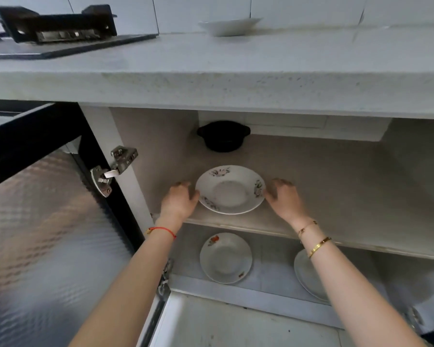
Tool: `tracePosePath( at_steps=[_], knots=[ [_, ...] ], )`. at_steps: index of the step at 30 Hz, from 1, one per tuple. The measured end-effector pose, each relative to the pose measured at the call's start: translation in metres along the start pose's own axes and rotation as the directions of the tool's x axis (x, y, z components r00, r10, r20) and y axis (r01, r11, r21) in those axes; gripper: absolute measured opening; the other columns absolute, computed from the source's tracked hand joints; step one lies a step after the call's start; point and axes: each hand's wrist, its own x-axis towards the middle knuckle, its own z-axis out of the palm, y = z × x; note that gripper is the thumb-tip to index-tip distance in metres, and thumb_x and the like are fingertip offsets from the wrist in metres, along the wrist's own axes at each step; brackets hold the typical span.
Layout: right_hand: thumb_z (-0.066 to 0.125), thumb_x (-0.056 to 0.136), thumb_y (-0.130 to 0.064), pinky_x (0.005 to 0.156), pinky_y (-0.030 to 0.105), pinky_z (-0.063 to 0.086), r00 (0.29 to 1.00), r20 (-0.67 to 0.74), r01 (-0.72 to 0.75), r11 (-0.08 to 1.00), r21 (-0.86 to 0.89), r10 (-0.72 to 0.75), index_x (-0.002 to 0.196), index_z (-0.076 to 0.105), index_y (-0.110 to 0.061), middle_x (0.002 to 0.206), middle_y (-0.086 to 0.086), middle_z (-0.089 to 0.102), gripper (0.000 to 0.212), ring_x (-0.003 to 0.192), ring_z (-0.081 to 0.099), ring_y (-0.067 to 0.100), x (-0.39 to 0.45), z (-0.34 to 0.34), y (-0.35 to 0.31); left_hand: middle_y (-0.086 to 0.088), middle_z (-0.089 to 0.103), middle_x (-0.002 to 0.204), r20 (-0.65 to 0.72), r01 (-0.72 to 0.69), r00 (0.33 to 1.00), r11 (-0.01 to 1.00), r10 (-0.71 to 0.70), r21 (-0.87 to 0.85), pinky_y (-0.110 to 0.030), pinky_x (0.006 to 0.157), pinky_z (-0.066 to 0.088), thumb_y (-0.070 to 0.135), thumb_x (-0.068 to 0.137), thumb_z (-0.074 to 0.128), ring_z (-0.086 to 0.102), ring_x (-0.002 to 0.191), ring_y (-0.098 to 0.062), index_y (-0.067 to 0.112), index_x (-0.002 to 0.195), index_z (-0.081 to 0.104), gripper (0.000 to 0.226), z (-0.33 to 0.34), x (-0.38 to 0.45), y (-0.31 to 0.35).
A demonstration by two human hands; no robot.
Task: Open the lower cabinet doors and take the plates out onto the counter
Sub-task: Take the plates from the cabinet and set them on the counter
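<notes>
Crouched low before the opened cupboard, a person reaches both hands to a flowered plate (230, 189) lying flat on the upper shelf (336, 196), below the table (211, 71). On the left, the ribbed glass door (43, 221) stands swung wide on its hinge (115, 166). The left hand (179, 200) has its fingers curled against the plate's left rim; the right hand (283, 196) does the same at the right rim, though whether the fingertips have got under the edge cannot be told. The plate has not yet left the shelf.

From here the likeliest trouble is a slip: with only the rims pinched, a glazed plate could tip out of the hold as it is drawn forward. It may also knock the thick front edge of the table overhead on the way up. A black pot (223, 136) sits behind, well apart. Lower down, a second plate (225, 257) and a third plate (308, 276), partly hidden by the right forearm, lie directly beneath; anything dropped could land on them. One white dish (229, 26) already stands on the table near the wall.
</notes>
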Motion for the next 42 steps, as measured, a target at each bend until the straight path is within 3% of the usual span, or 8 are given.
tracePosePath(
  at_steps=[6, 17, 20, 22, 27, 32, 37, 42],
  knots=[
    [0.059, 0.091, -0.038, 0.081, 0.037, 0.052, 0.995, 0.093, -0.05, 0.998, 0.035, 0.047, 0.104, 0.064, -0.001, 0.106, 0.019, 0.068, 0.04, 0.098, 0.063, 0.033, 0.012, 0.009, 0.0, -0.015, 0.069, 0.106, 0.071, 0.009, 0.997, 1.0, -0.01, 0.006, -0.039, 0.079, 0.052, 0.036, 0.092, 0.055, 0.064, 0.095, -0.035, 0.009, 0.104, 0.065, 0.032, 0.009, 0.01, 0.005],
    [0.061, 0.091, -0.031, 0.066, 0.023, 0.036, 0.99, 0.112, -0.109, 0.98, 0.168, 0.091, 0.098, 0.066, -0.004, 0.097, 0.015, 0.071, 0.029, 0.092, 0.065, 0.031, 0.008, 0.012, -0.002, -0.012, 0.073, 0.099, 0.065, 0.015, 0.998, 0.984, -0.004, -0.177, -0.032, 0.083, 0.052, 0.027, 0.091, 0.061, 0.068, 0.095, -0.028, 0.005, 0.1, 0.068, 0.024, 0.015, 0.005, 0.001],
    [0.062, 0.091, -0.031, 0.057, 0.022, 0.035, 0.989, 0.116, -0.109, 0.979, 0.175, 0.09, 0.082, 0.063, -0.014, 0.075, 0.003, 0.067, 0.02, 0.081, 0.061, 0.027, 0.004, 0.013, -0.001, -0.01, 0.074, 0.099, 0.04, -0.004, 0.999, 0.973, 0.014, -0.231, -0.027, 0.083, 0.052, 0.023, 0.089, 0.064, 0.069, 0.092, -0.023, 0.005, 0.099, 0.07, 0.021, 0.016, 0.0, -0.002],
    [0.063, 0.09, -0.03, 0.049, 0.017, 0.029, 0.991, 0.094, -0.109, 0.976, 0.189, 0.092, 0.064, 0.049, -0.026, 0.06, -0.014, 0.048, 0.03, 0.073, 0.052, 0.02, 0.001, 0.013, -0.001, -0.009, 0.074, 0.099, 0.014, -0.022, 1.0, 0.969, 0.026, -0.246, -0.021, 0.079, 0.049, 0.022, 0.088, 0.064, 0.068, 0.086, -0.017, 0.006, 0.099, 0.071, 0.021, 0.017, -0.005, -0.003],
    [0.067, 0.086, -0.031, 0.049, 0.013, 0.028, 0.994, 0.062, -0.102, 0.975, 0.197, 0.092, 0.056, 0.042, -0.03, 0.053, -0.017, 0.043, 0.039, 0.062, 0.047, 0.013, -0.008, 0.01, -0.004, -0.007, 0.074, 0.096, -0.049, -0.058, 0.998, 0.957, 0.046, -0.286, -0.024, 0.081, 0.053, 0.021, 0.087, 0.066, 0.064, 0.08, -0.012, 0.008, 0.102, 0.072, 0.021, 0.015, -0.021, -0.006],
    [0.064, 0.088, -0.032, 0.047, 0.018, 0.028, 0.989, 0.098, -0.131, 0.973, 0.19, 0.114, 0.058, 0.045, -0.028, 0.053, -0.014, 0.044, 0.036, 0.057, 0.045, 0.014, -0.029, -0.013, -0.017, -0.008, 0.074, 0.094, -0.033, -0.023, 0.999, 0.944, 0.013, -0.328, -0.026, 0.081, 0.055, 0.016, 0.086, 0.066, 0.068, 0.085, -0.018, 0.006, 0.102, 0.072, 0.02, -0.008, -0.051, 0.002],
    [0.063, 0.088, -0.035, 0.049, 0.023, 0.039, 0.977, 0.121, -0.201, 0.956, 0.215, 0.178, 0.082, 0.065, -0.016, 0.061, -0.004, 0.06, 0.02, 0.059, 0.056, 0.02, -0.075, -0.056, -0.045, -0.002, 0.075, 0.094, 0.021, 0.04, 0.999, 0.944, -0.035, -0.327, -0.021, 0.076, 0.052, 0.019, 0.086, 0.067, 0.069, 0.083, -0.015, 0.01, 0.101, 0.073, 0.019, -0.051, -0.102, 0.019],
    [0.067, 0.087, -0.022, 0.06, 0.033, 0.051, 0.945, 0.185, -0.311, 0.917, 0.25, 0.27, 0.106, 0.068, -0.015, 0.064, 0.001, 0.066, 0.021, 0.061, 0.062, 0.02, -0.144, -0.118, -0.078, 0.014, 0.07, 0.087, 0.093, 0.092, 0.994, 0.932, -0.064, -0.35, 0.002, 0.065, 0.039, 0.017, 0.083, 0.068, 0.06, 0.073, 0.012, 0.022, 0.102, 0.072, 0.02, -0.11, -0.174, 0.04]
  ],
)
